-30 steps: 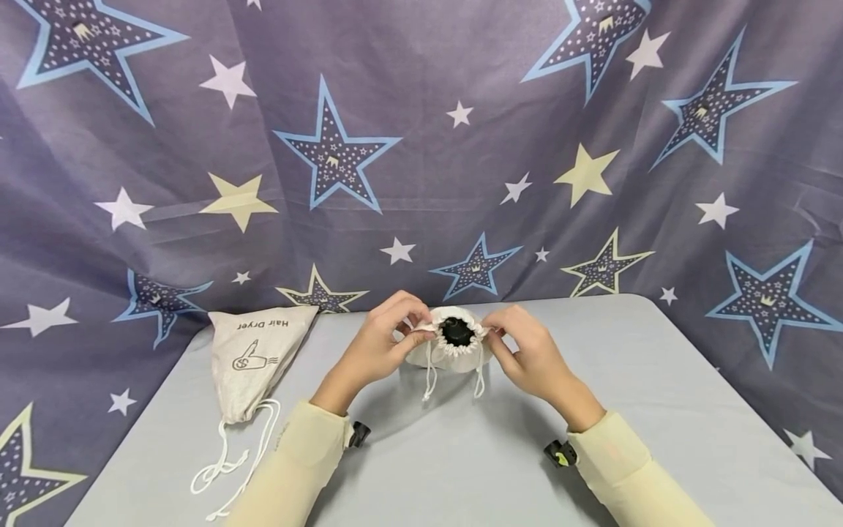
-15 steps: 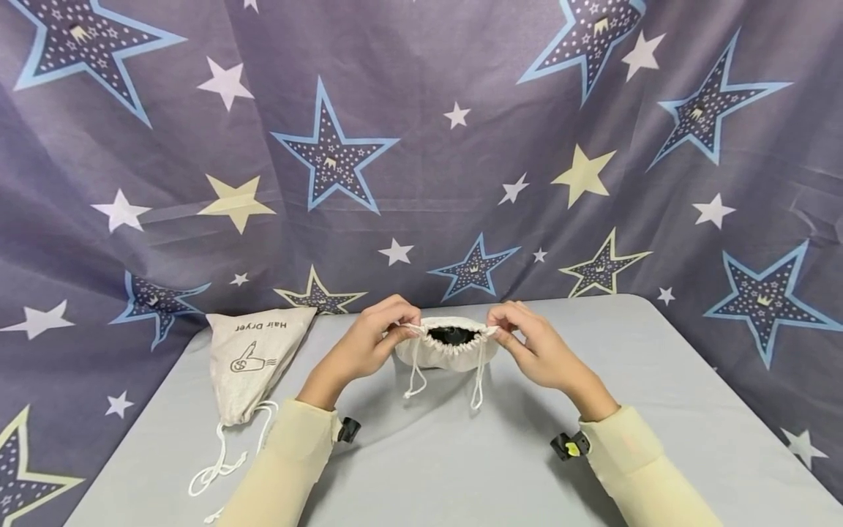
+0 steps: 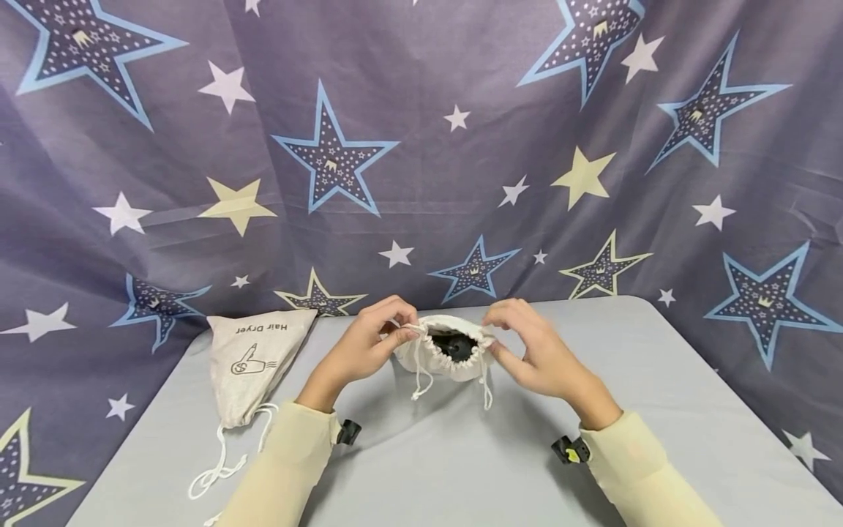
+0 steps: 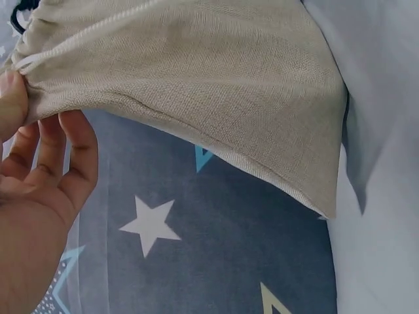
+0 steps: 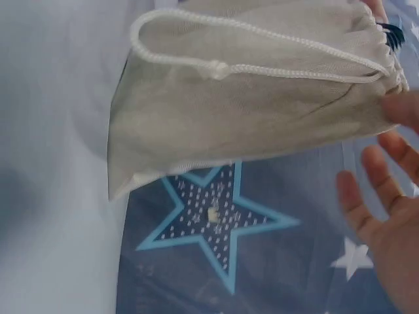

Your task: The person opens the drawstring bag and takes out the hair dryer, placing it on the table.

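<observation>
A cream drawstring bag [image 3: 437, 364] stands on the table with its gathered mouth facing up. Inside the mouth a black rounded object [image 3: 456, 348] shows; its kind cannot be told. My left hand [image 3: 369, 342] pinches the left corner of the mouth between thumb and fingers. At the right corner, my right hand [image 3: 543, 359] holds the rim with thumb and forefinger, its other fingers spread loosely in the right wrist view. White cords [image 5: 294, 70] hang from both corners. The bag's cloth side [image 4: 229, 85] is plain in the left wrist view.
A second drawstring bag [image 3: 260, 359], printed "Hair Dryer", lies at the table's left, its long white cords [image 3: 220, 465] trailing toward the front. The grey table [image 3: 461, 468] meets a star-patterned curtain [image 3: 421, 146] at the back.
My hands have drawn apart, stretching the bag's mouth from round to wider. In the last half second the right hand shifted slightly left, and more of the black object shows.
</observation>
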`<action>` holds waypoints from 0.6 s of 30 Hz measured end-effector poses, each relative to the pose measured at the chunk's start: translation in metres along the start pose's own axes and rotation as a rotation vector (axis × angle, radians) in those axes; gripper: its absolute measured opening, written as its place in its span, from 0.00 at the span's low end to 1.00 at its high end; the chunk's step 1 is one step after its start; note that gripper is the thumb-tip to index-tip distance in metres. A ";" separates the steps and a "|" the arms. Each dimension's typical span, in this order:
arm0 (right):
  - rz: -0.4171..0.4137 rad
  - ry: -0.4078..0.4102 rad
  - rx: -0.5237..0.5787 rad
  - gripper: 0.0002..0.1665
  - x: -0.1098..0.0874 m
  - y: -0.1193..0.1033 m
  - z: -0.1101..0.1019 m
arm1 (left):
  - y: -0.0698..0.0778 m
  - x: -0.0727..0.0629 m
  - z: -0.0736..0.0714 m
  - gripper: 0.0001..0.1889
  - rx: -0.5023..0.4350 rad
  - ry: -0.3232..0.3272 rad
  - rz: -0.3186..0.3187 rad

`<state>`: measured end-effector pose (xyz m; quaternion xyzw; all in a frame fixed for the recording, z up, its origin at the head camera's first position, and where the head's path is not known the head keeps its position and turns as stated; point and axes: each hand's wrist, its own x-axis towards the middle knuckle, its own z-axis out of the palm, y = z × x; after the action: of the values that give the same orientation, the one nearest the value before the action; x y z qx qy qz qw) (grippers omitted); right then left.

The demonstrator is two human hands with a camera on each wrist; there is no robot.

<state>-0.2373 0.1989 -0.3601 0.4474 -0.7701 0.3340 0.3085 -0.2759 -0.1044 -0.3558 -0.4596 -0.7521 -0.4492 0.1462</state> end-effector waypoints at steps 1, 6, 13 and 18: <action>-0.035 0.000 -0.017 0.19 0.001 -0.002 0.001 | 0.000 0.000 0.001 0.08 0.000 0.001 -0.002; -0.197 0.046 -0.083 0.16 0.005 -0.009 0.008 | 0.000 0.002 0.004 0.08 0.022 0.015 -0.003; -0.315 0.126 -0.196 0.11 0.007 -0.011 0.014 | 0.005 0.005 0.007 0.14 0.168 0.024 0.170; -0.342 0.098 -0.296 0.16 0.007 -0.010 0.018 | 0.007 0.003 0.006 0.24 0.371 -0.007 0.274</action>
<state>-0.2345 0.1773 -0.3628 0.5046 -0.7078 0.1815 0.4598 -0.2707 -0.0967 -0.3536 -0.5244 -0.7528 -0.2775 0.2851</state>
